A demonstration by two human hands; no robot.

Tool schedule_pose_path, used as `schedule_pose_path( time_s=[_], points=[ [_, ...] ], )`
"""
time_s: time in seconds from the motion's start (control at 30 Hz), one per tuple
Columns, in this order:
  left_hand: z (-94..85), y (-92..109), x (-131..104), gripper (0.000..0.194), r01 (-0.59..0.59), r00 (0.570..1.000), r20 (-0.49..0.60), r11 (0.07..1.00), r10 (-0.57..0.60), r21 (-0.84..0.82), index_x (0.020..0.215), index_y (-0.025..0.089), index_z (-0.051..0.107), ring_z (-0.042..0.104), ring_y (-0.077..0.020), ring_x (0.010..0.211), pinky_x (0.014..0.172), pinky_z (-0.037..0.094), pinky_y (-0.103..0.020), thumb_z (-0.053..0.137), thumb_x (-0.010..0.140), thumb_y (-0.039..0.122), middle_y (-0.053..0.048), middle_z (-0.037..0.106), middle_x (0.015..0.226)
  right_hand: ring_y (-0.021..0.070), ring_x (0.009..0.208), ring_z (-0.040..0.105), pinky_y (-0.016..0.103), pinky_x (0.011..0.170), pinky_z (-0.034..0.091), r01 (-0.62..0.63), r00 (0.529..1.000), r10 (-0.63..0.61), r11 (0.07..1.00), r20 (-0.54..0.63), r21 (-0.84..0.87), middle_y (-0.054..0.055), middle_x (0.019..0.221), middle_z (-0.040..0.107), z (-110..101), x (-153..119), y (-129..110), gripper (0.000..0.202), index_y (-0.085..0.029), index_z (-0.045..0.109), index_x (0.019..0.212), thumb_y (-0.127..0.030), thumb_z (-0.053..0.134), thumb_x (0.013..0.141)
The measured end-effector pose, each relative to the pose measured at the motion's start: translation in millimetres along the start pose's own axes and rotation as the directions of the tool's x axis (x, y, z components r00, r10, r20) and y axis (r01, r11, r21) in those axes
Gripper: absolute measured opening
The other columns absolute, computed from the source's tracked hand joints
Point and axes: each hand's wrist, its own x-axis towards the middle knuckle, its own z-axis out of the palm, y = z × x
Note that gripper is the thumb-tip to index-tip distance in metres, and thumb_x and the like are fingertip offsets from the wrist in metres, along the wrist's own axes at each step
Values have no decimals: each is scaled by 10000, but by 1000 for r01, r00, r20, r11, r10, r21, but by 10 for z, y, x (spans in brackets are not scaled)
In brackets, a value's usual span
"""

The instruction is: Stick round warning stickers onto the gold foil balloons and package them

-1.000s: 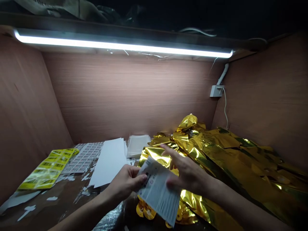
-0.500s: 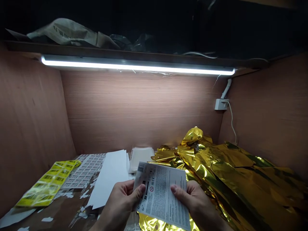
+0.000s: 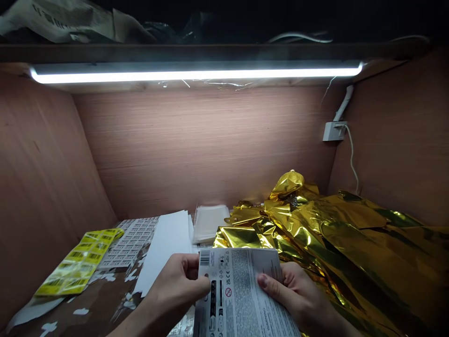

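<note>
A printed white card (image 3: 242, 295) with a barcode, small symbols and dense text is held between both hands at the bottom centre. My left hand (image 3: 178, 285) grips its left edge, thumb near the barcode. On the right edge, the thumb of my right hand (image 3: 294, 290) presses on the text while the other fingers are behind the card. The card's lower end runs out of view. Just behind and to the right lies a heap of shiny gold foil pieces (image 3: 301, 224).
Left of the hands lie yellow label sheets (image 3: 77, 262), a sheet of small printed labels (image 3: 131, 238), white paper (image 3: 166, 243) and a stack of clear sleeves (image 3: 210, 222). A lit tube lamp (image 3: 196, 75) hangs under the shelf. A corded socket (image 3: 333, 131) is at right.
The view has tipped downward and come closer. The card now stands more upright and lower in view, with both hands still on it; my left thumb has shifted toward its upper left.
</note>
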Motion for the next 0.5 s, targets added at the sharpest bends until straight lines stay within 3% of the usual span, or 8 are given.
schedule_pose_path(
  time_s=[0.07, 0.17, 0.23, 0.3, 0.4, 0.47, 0.5],
  points=[
    [7, -33, 11, 215, 2, 999, 47, 999, -4, 52, 863, 148, 785, 662, -208, 722, 701, 524, -303, 656, 716, 238, -45, 728, 751, 75, 518, 344, 209, 476, 247, -1, 1000, 1, 1000, 13, 10, -39, 611, 422, -1, -12, -2, 576, -130, 635, 758, -694, 724, 832],
    [-122, 14, -7, 225, 89, 974, 186, 976, -127, 199, 899, 179, 800, 668, -208, 761, 642, 498, -261, 671, 757, 296, -44, 748, 836, 62, 495, 330, 211, 461, 212, -13, 1000, 13, 1000, 6, 28, -46, 586, 401, -26, -31, -37, 567, -138, 593, 681, -663, 759, 817],
    [-274, 143, -70, 226, 109, 931, 297, 941, -209, 321, 873, 205, 818, 683, -226, 799, 646, 508, -261, 705, 790, 382, -46, 759, 876, 62, 478, 361, 202, 449, 236, -32, 998, 36, 996, -53, 77, -45, 562, 423, -59, -33, -86, 562, -134, 604, 665, -647, 800, 783],
    [-416, 306, -158, 306, 47, 902, 371, 906, -219, 421, 857, 225, 840, 690, -240, 806, 660, 512, -269, 711, 829, 501, -51, 767, 873, 82, 470, 439, 201, 440, 316, -17, 986, 42, 989, -161, 149, -28, 537, 484, -95, -18, -146, 542, -132, 626, 649, -617, 850, 740],
    [-515, 423, -198, 406, 3, 908, 354, 850, -223, 527, 893, 250, 856, 701, -240, 783, 661, 510, -270, 702, 833, 621, -56, 785, 886, 167, 548, 620, 241, 480, 477, 69, 934, 35, 959, -356, 274, 36, 594, 647, -134, 26, -217, 417, -130, 709, 744, -510, 881, 740],
    [-514, 340, -58, 501, 35, 894, 342, 808, -288, 588, 915, 226, 847, 714, -239, 798, 666, 515, -271, 645, 855, 680, -83, 795, 938, 233, 671, 718, 284, 546, 560, 115, 888, 63, 928, -455, 354, 80, 721, 748, -140, 59, -222, 346, -130, 757, 911, -430, 862, 774],
    [-509, 263, 71, 571, 60, 926, 268, 801, -268, 595, 890, 197, 829, 721, -243, 810, 663, 520, -274, 582, 879, 712, -96, 791, 927, 258, 724, 746, 306, 576, 587, 133, 867, 78, 916, -492, 379, 96, 779, 778, -139, 74, -209, 342, -132, 761, 976, -403, 849, 788]
  ],
)
